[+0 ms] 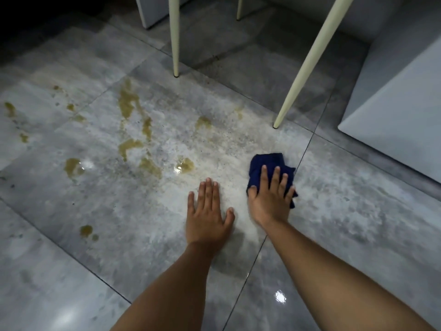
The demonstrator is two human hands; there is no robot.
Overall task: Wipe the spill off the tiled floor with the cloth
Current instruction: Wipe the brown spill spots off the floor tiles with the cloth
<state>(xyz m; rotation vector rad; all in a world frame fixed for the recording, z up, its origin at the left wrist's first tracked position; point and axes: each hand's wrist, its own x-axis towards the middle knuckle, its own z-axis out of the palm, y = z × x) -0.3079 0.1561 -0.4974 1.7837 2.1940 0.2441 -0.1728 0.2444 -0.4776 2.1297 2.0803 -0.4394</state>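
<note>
The cloth [267, 167], dark blue and bunched, lies on the floor [358, 211] near the right edge of the spill [133, 130], just beside a grout line. I have my right hand [269, 199] flat on top of it, grip spread, palm pressing the cloth down rather than pinching it; I judge this gives broad contact for a sweep. Yellowish puddles and drops lie well to the left, none under the cloth, so most of the wiping looks undone. My left hand [210, 216] rests flat on bare tile just beside the right, fingers together, thumb out, holding nothing; I take it as a brace for my weight. Both forearms reach forward, nearly straight. Two pale legs [307, 60] stand beyond the spill, the nearer one close behind the cloth.
</note>
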